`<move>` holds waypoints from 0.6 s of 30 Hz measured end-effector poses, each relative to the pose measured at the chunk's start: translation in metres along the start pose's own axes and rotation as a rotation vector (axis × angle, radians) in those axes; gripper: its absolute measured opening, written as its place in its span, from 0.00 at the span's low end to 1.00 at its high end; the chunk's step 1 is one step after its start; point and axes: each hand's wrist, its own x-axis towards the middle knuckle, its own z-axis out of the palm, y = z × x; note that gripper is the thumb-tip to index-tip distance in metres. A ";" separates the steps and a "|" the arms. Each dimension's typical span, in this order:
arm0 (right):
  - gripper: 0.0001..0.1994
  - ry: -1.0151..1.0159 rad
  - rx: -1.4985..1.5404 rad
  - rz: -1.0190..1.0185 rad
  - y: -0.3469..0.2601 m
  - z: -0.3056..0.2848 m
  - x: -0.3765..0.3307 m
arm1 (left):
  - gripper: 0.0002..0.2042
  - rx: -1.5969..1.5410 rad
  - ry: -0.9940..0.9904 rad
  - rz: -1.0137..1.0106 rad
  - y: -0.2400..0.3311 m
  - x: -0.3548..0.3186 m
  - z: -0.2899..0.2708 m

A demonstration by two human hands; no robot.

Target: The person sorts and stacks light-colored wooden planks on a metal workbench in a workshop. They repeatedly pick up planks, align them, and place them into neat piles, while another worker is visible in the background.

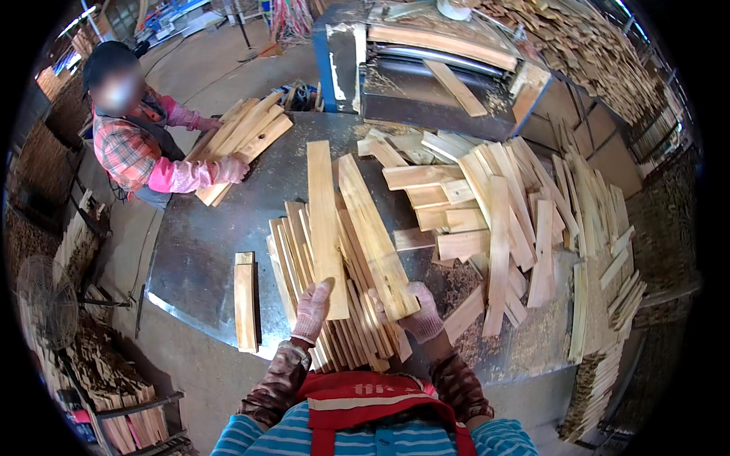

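Observation:
My left hand, in a pale work glove, grips the near end of a long wooden board. A second board, leaning a little to the left at its far end, is held near its bottom by my gloved right hand. Both boards lie above a row of boards set on edge, close in front of my red apron. The undersides of the held boards are hidden.
A loose heap of boards covers the table's right side. Two short boards lie at left on the metal table. Across from me, a co-worker holds several boards. A planer-like machine stands at the far edge.

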 end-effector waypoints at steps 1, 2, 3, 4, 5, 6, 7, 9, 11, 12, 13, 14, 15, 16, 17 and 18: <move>0.31 0.012 0.025 0.008 0.001 0.000 -0.001 | 0.26 -0.037 -0.012 -0.035 0.002 -0.007 -0.003; 0.32 0.025 0.050 0.015 0.003 -0.003 -0.004 | 0.27 -0.073 -0.023 -0.070 0.005 -0.013 -0.006; 0.32 0.025 0.084 0.023 0.007 -0.009 -0.003 | 0.29 -0.119 -0.004 -0.138 0.018 -0.023 -0.005; 0.31 0.036 0.050 0.016 0.010 -0.015 -0.007 | 0.27 -0.274 0.076 -0.197 0.021 -0.030 0.000; 0.30 0.048 0.015 0.009 0.012 -0.021 -0.010 | 0.25 -0.400 -0.090 -0.195 0.001 -0.025 -0.015; 0.29 0.048 -0.022 0.019 0.016 -0.024 -0.012 | 0.22 -0.529 -0.239 -0.182 -0.019 -0.021 -0.042; 0.26 0.052 -0.107 0.005 0.018 -0.032 -0.015 | 0.19 -0.642 -0.437 -0.239 -0.028 -0.018 -0.058; 0.22 0.047 -0.163 0.000 0.020 -0.026 -0.017 | 0.21 -1.204 -0.778 -0.409 -0.050 -0.011 -0.076; 0.19 0.045 -0.298 -0.087 0.022 -0.021 -0.019 | 0.20 -1.344 -0.862 -0.448 -0.061 -0.009 -0.084; 0.17 0.053 -0.460 -0.168 0.026 -0.023 -0.020 | 0.20 -1.320 -0.764 -0.412 -0.064 -0.011 -0.085; 0.17 0.000 -0.566 -0.201 0.019 0.002 -0.028 | 0.19 -1.294 -0.657 -0.370 -0.065 -0.015 -0.085; 0.16 -0.056 -0.670 -0.234 0.014 0.019 -0.031 | 0.18 -1.263 -0.577 -0.346 -0.065 -0.018 -0.085; 0.16 0.093 -0.551 -0.040 0.009 0.025 -0.031 | 0.17 -1.225 -0.515 -0.338 -0.058 -0.020 -0.076; 0.16 0.127 -0.503 0.003 0.011 0.020 -0.026 | 0.17 -1.340 -0.686 -0.429 -0.068 -0.012 -0.084; 0.15 0.162 -0.457 0.047 0.016 0.008 -0.022 | 0.17 -1.352 -0.707 -0.450 -0.077 -0.010 -0.097; 0.15 0.215 -0.410 0.082 0.022 -0.003 -0.021 | 0.18 -1.366 -0.735 -0.490 -0.075 -0.009 -0.092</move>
